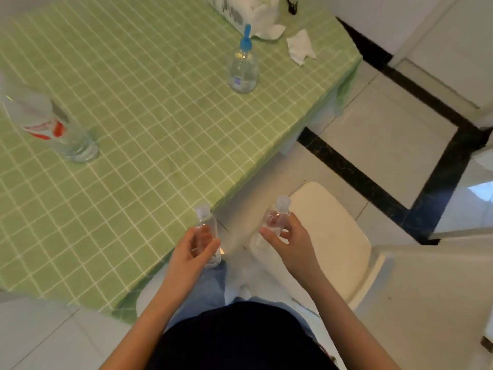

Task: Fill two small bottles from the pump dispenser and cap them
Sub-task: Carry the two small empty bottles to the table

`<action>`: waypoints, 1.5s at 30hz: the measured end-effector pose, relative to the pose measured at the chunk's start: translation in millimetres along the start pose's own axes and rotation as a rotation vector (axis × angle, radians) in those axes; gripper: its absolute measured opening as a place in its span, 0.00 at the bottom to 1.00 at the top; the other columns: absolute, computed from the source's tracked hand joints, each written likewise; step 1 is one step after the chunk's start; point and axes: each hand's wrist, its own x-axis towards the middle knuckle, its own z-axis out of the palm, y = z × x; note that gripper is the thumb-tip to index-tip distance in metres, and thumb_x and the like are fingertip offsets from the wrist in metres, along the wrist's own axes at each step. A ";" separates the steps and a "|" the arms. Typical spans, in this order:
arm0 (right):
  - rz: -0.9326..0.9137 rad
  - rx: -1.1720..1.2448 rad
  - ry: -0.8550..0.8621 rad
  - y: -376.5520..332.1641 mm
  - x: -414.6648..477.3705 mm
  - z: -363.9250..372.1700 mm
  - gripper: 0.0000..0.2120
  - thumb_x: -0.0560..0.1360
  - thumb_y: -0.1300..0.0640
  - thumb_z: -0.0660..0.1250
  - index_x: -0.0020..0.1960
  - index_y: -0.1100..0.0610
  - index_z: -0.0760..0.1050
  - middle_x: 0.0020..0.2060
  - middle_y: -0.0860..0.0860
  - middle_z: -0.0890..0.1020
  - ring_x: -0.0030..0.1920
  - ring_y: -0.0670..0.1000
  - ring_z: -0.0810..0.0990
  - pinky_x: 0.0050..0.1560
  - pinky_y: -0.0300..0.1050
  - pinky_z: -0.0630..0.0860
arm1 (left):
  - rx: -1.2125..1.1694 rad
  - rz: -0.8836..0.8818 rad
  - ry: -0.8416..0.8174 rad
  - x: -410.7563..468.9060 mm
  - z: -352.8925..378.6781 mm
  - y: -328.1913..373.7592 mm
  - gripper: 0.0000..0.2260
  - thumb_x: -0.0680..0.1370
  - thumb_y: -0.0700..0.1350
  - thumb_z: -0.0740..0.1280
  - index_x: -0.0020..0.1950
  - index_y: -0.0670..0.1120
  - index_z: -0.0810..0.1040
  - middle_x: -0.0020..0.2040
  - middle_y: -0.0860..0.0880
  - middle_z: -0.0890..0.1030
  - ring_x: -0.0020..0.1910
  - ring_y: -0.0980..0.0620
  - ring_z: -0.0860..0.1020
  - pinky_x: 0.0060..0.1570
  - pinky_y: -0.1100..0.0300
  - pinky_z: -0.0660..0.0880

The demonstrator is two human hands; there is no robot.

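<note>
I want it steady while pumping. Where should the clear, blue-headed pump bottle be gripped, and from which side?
Probably grip the clear pump bottle by its round body, from the near side: it stands upright on the green checked table, white tissues behind it.

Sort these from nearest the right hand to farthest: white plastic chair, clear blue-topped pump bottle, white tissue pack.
From the right hand:
1. White plastic chair, right by it.
2. Clear blue-topped pump bottle, out on the table.
3. White tissue pack, at the table's far edge.

A small clear plastic bottle (207, 223), translucent cap on, sits upright in the left hand (192, 249); its twin (274, 219) — also capped — leans in the right hand (292, 243). The clear blue-headed pump dispenser (243, 68) stands upright on the green checked table (160, 116), well apart.
</note>
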 end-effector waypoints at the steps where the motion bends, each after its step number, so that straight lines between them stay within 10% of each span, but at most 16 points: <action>1: -0.004 -0.003 -0.002 -4.6 10.1 4.6 0.11 0.72 0.53 0.72 0.40 0.45 0.70 0.41 0.29 0.79 0.43 0.34 0.78 0.42 0.27 0.72 | 0.005 0.013 0.002 10.6 -3.8 5.1 0.10 0.74 0.41 0.69 0.51 0.53 0.76 0.48 0.54 0.81 0.42 0.68 0.79 0.39 0.76 0.73; 24: -0.125 0.030 -0.251 -87.5 194.0 59.7 0.10 0.70 0.56 0.74 0.46 0.45 0.74 0.43 0.37 0.82 0.47 0.37 0.79 0.51 0.36 0.73 | -0.017 0.039 0.228 147.4 -40.5 52.6 0.10 0.74 0.44 0.69 0.51 0.57 0.74 0.48 0.53 0.80 0.46 0.62 0.79 0.46 0.67 0.72; 40: -0.247 -0.133 -0.826 -111.8 361.8 -6.0 0.11 0.71 0.49 0.72 0.52 0.44 0.75 0.48 0.41 0.81 0.52 0.43 0.79 0.56 0.42 0.73 | -0.234 -0.003 0.750 222.3 90.0 85.5 0.12 0.73 0.39 0.70 0.51 0.53 0.75 0.50 0.51 0.80 0.46 0.65 0.79 0.46 0.71 0.75; 45: -0.264 -0.141 -0.902 -111.5 376.2 -9.1 0.12 0.71 0.49 0.73 0.52 0.44 0.75 0.50 0.41 0.81 0.54 0.47 0.79 0.59 0.50 0.75 | -0.215 -0.023 0.797 236.2 101.8 88.8 0.13 0.73 0.40 0.71 0.54 0.51 0.75 0.53 0.57 0.79 0.56 0.55 0.77 0.59 0.56 0.72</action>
